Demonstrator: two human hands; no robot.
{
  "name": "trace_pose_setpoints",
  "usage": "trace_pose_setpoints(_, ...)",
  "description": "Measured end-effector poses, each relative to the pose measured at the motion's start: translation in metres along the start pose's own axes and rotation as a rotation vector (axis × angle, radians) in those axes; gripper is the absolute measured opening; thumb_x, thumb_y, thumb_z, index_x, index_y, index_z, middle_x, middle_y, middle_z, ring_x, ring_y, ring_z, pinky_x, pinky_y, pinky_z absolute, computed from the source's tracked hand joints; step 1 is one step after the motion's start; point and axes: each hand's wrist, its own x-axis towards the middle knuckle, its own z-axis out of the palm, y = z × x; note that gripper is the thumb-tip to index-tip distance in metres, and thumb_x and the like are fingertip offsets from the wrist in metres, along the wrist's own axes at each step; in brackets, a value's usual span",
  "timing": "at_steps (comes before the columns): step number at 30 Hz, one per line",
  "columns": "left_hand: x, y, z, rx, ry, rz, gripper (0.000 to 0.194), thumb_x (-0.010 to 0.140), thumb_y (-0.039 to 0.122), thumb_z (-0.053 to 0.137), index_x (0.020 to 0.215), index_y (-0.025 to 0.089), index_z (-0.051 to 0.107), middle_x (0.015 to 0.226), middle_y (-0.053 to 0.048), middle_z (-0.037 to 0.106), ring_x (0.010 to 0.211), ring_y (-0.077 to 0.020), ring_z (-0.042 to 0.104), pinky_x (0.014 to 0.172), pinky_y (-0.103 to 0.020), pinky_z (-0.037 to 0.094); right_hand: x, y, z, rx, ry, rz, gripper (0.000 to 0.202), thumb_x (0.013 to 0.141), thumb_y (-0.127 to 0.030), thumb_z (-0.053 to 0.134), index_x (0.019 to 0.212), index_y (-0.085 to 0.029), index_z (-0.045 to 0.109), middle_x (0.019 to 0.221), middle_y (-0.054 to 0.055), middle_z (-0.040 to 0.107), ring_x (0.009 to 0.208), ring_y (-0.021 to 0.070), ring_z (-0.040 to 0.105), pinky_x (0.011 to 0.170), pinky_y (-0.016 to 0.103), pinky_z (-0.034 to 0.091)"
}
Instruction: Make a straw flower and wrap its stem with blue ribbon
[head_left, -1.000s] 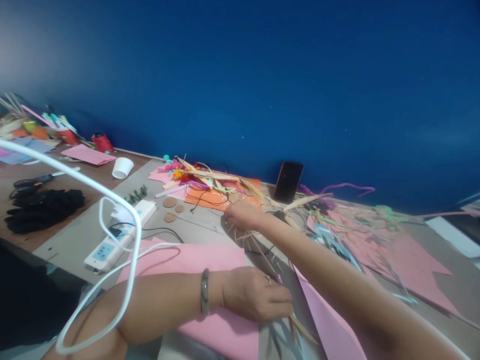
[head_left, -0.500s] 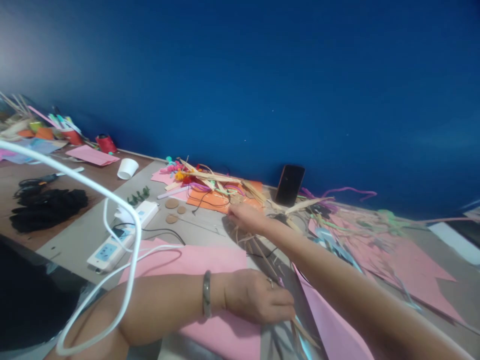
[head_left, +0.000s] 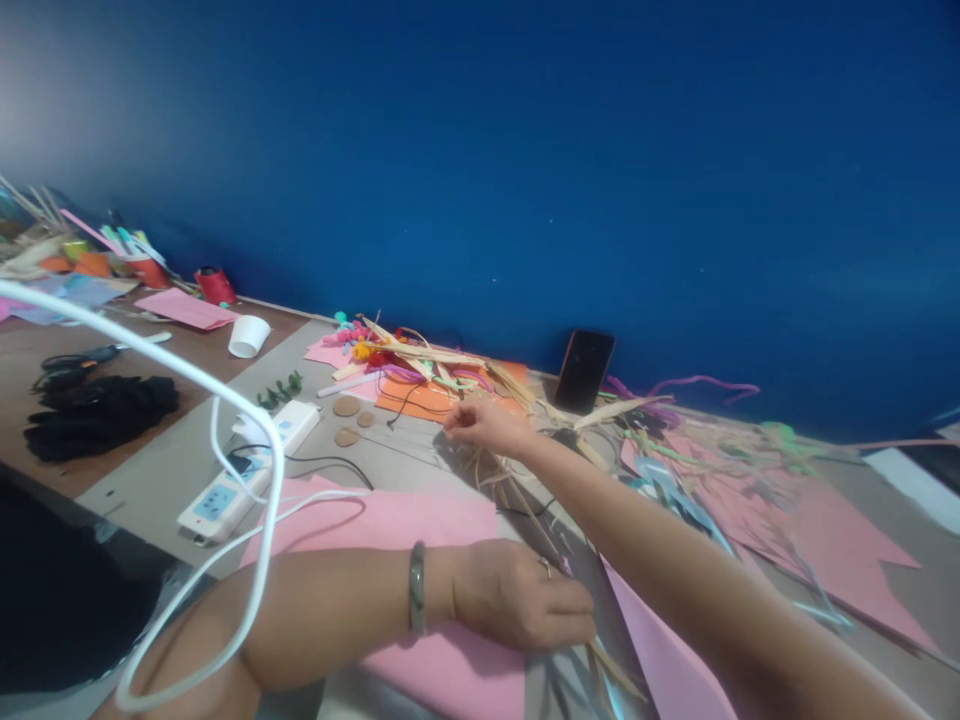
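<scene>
Presently, my left hand point(head_left: 525, 597) grips the straw-coloured strips point(head_left: 534, 515) while my right hand point(head_left: 484, 428), loosely curled, grasp unconfirmed, attends their splayed end, apparently requiring steady left-side holding.

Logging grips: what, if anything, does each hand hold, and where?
The left hand grips tan strips partway along; whether the right hand holds anything cannot be told.
</scene>
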Motion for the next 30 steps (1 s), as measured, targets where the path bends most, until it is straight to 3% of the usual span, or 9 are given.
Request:
trace_pose_setpoints(4, -0.002, 0.001, 0.003, -0.016, -0.044, 0.001, 0.021, 0.090, 0.010, 0.045, 0.075, 0.015, 0.059, 0.072, -0.002, 0.054, 0.058, -0.0103, 0.047, 0.045, -0.025, 0.031, 0.003, 0.004, 0.002, 0.152, -0.007, 0.030, 0.021, 0.065, -0.019, 0.074, 0.085, -0.015, 0.067, 0.066, -0.001, 0.066, 0.053, 0.0097, 0.055, 0.052, 0.021, 0.045)
trace_pose_setpoints(9, -0.002, 0.001, 0.003, -0.022, -0.032, -0.013, 0.020, 0.090, 0.011, 0.046, 0.075, 0.015, 0.059, 0.071, -0.001, 0.053, 0.057, -0.0099, 0.047, 0.045, -0.026, 0.031, 0.003, 0.005, 0.001, 0.228, 0.013, 0.035, 0.016, 0.063, -0.026, 0.077, 0.073, -0.016, 0.069, 0.061, -0.002, 0.062, 0.051, 0.0083, 0.051, 0.050, 0.020, 0.041)
trace_pose_setpoints(17, -0.002, 0.000, 0.003, 0.001, 0.027, -0.016, 0.022, 0.090, 0.011, 0.046, 0.071, 0.015, 0.058, 0.070, 0.000, 0.052, 0.058, -0.0099, 0.046, 0.044, -0.026, 0.030, -0.001, -0.002, -0.001, 0.305, 0.058, 0.003, 0.019, 0.070, -0.028, 0.071, 0.064, -0.016, 0.058, 0.058, -0.004, 0.055, 0.052, 0.0068, 0.048, 0.050, 0.018, 0.038)
trace_pose_setpoints(22, -0.001, 0.000, 0.004, -0.012, -0.009, -0.015, 0.022, 0.090, 0.011, 0.045, 0.073, 0.015, 0.058, 0.070, 0.000, 0.052, 0.057, -0.0091, 0.047, 0.045, -0.024, 0.032, -0.001, -0.007, 0.000, 0.356, 0.057, 0.022, 0.021, 0.080, -0.029, 0.061, 0.066, -0.017, 0.051, 0.062, 0.000, 0.064, 0.042, 0.0056, 0.044, 0.040, 0.017, 0.033)
trace_pose_setpoints(26, -0.001, 0.001, 0.004, -0.030, -0.022, -0.010, 0.020, 0.090, 0.012, 0.046, 0.075, 0.014, 0.059, 0.071, 0.000, 0.053, 0.057, -0.0090, 0.047, 0.047, -0.024, 0.035, -0.002, -0.006, 0.002, 0.395, 0.046, 0.036, 0.010, 0.076, -0.022, 0.067, 0.078, -0.016, 0.059, 0.061, 0.001, 0.067, 0.042, 0.0062, 0.048, 0.040, 0.016, 0.036)
trace_pose_setpoints(30, -0.001, 0.001, 0.001, -0.028, -0.054, -0.025, 0.020, 0.090, 0.010, 0.045, 0.079, 0.015, 0.060, 0.073, -0.001, 0.055, 0.058, -0.0093, 0.048, 0.048, -0.024, 0.037, -0.003, -0.004, 0.004, 0.475, 0.045, 0.053, 0.030, 0.067, -0.014, 0.074, 0.096, -0.015, 0.065, 0.064, 0.000, 0.070, 0.044, 0.0069, 0.052, 0.043, 0.017, 0.041)
